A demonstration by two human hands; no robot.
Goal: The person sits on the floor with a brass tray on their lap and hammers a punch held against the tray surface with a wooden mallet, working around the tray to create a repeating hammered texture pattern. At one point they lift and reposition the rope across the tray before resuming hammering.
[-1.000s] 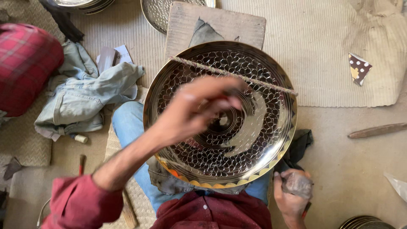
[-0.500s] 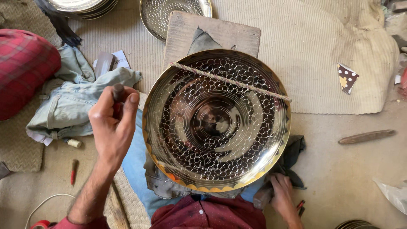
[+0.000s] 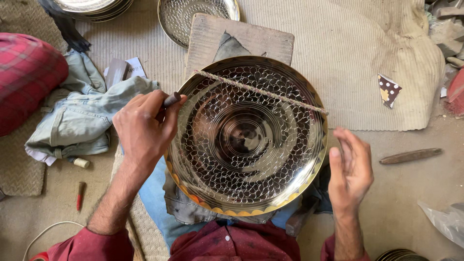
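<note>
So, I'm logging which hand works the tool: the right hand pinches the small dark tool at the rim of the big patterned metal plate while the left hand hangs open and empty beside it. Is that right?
Not quite: the sides are swapped. In the head view the left hand pinches the small dark tool at the rim of the big patterned metal plate, and the right hand hangs open and empty beside it.

1. The big tray fills the middle; a cord crosses its upper part.
2. Left hand and rumpled denim crowd the tray's left rim.
3. Right hand stands just off the right rim, with bare floor beyond, up to a wooden stick.
4. A board blocks the far side.
</note>
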